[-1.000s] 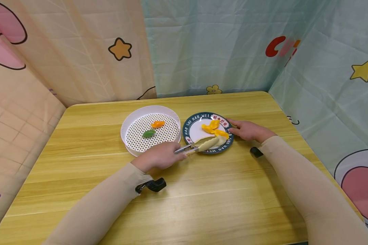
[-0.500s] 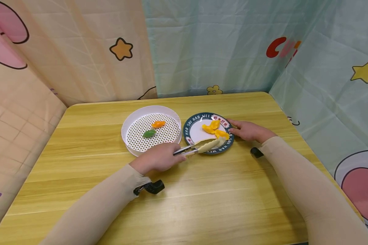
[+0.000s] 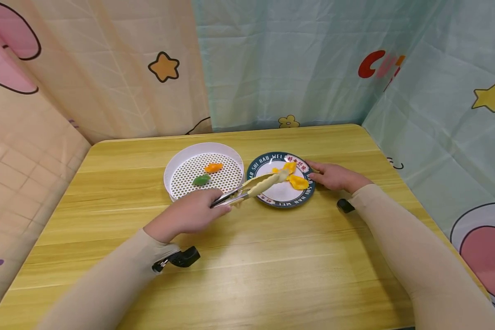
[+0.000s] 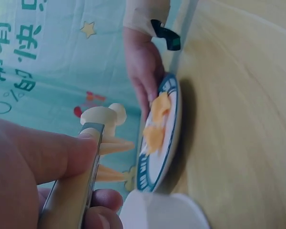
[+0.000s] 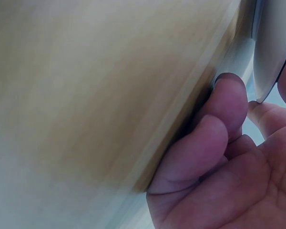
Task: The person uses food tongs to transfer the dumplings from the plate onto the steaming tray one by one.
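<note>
While the left hand (image 3: 189, 213) gripped the tongs (image 3: 264, 184) by their handle end, thumb pressed on one arm, the pale scalloped tips reached over the plate (image 3: 282, 197) and partly hid the yellow pieces (image 3: 299, 182) lying on it. A grip so far back probably served to give the tongs reach and keep the fingers clear of the pieces; whether the tips touched or pinched one could not be told. The right hand (image 3: 334, 176) had its grip closed on the plate's right edge, a thumb on one side of the rim and a finger on the other, with lower fingers curled close to the table (image 3: 272, 266), seemingly to keep the plate from sliding. Just left of the plate stood the white perforated tray (image 3: 189, 165), where an orange piece (image 3: 213, 167) and a green piece (image 3: 201, 179) lay apart; that side-by-side placing likely kept both within the left arm's easy reach.
</note>
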A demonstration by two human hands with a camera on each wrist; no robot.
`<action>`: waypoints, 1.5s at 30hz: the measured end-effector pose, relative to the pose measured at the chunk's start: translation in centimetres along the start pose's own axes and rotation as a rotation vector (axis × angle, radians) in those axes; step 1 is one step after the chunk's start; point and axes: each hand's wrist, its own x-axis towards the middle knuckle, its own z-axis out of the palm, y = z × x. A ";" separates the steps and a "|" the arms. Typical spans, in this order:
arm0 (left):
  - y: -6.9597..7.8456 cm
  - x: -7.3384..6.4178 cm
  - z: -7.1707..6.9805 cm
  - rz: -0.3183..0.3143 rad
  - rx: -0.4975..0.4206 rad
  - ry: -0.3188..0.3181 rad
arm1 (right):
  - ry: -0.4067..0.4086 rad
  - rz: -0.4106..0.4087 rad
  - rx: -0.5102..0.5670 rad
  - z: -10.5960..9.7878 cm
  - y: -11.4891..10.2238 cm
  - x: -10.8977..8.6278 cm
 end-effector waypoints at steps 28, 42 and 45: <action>-10.3 -6.1 -5.3 -0.323 -0.020 0.101 | -0.015 0.013 0.025 0.0 -0.1 -0.2; -11.7 -5.8 -5.4 -0.349 0.024 0.053 | -0.013 0.018 0.031 0.0 -0.2 -0.2; -11.8 -5.7 -5.4 -0.348 0.026 0.042 | -0.012 0.023 0.032 0.0 -0.2 -0.2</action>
